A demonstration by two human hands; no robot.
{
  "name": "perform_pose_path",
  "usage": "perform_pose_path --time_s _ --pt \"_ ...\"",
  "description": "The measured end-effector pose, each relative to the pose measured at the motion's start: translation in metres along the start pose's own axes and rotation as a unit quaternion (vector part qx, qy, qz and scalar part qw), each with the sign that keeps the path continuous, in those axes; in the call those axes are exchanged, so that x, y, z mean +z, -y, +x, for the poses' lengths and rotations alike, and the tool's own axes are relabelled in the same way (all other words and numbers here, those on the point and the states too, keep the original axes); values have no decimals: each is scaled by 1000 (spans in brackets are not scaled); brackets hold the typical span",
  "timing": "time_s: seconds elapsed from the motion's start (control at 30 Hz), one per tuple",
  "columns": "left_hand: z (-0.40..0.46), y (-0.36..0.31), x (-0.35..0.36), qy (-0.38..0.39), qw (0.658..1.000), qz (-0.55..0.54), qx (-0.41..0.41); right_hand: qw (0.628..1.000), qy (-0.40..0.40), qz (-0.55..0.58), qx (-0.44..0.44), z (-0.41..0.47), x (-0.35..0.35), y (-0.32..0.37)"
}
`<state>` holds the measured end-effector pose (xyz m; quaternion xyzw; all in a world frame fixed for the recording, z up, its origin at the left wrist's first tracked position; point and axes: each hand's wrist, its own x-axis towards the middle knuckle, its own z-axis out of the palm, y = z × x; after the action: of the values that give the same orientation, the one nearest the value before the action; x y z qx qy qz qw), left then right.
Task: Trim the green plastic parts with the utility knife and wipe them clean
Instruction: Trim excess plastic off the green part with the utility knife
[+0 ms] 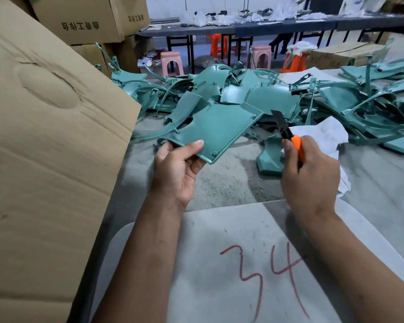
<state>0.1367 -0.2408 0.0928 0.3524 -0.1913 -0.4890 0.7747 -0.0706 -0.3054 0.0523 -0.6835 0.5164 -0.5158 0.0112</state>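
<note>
left hand (177, 166) pinches green plastic panel (216, 129) by near corner, held above table | right hand (310, 173) clenched round utility knife (289, 134) — blade out, clear of panel | likely light, thin, stiff — grip close beside trimmed edge

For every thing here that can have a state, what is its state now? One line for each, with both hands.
Left hand: shut on green part, thumb on top.
Green part: held up, clear of the floor.
Right hand: shut on knife.
Knife: blade extended, beside the part; contact unclear.
White cloth: crumpled, lying behind the right hand.
Green pile: heaped loose.
Cardboard flap: open.
</note>
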Motion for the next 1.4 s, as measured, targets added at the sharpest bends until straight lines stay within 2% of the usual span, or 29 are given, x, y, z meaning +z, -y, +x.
perform_pose_path --time_s 0.07,0.13,0.2,0.27,0.47,0.57,0.63,0.7,0.8,0.87,0.97,1.07,1.13,1.2,1.3,1.4 --pt "0 -1 1 -4 1000 -5 1 996 14 61 -63 -4 -1 8" --pt "0 0 2 -8 1000 -5 1 979 66 119 -154 -12 0 24" --pt "1 2 2 -10 1000 2 2 962 119 110 -217 -19 4 35" --pt "1 3 1 -6 1000 9 2 963 131 69 -225 -20 6 38" --pt "0 4 -5 23 999 39 -23 996 34 -13 -82 -2 1 8" --pt "0 4 -7 43 997 50 -39 995 22 -81 47 6 3 -12" --pt "0 4 -8 39 997 55 -33 995 5 -69 79 9 1 -18" --pt "1 5 -7 14 998 66 -14 1000 -3 12 14 8 -2 -12" --pt "3 8 -7 -28 998 61 12 976 100 128 -145 -5 0 10" --pt "5 8 -8 -40 998 51 16 956 174 120 -204 -15 6 23" --pt "5 7 -9 -33 999 40 6 959 174 51 -216 -18 9 29" --pt "5 4 -10 -17 999 38 -8 971 141 62 -180 -14 5 22" --pt "4 4 -11 -5 998 55 -18 987 92 52 -125 -8 3 12" --pt "2 4 -11 14 997 71 -27 997 57 -1 -50 1 1 -1" --pt "-1 4 -11 72 995 53 -38 989 75 -93 85 13 -1 -23" --pt "2 6 -13 75 984 163 16 989 46 -98 98 17 -4 -31"
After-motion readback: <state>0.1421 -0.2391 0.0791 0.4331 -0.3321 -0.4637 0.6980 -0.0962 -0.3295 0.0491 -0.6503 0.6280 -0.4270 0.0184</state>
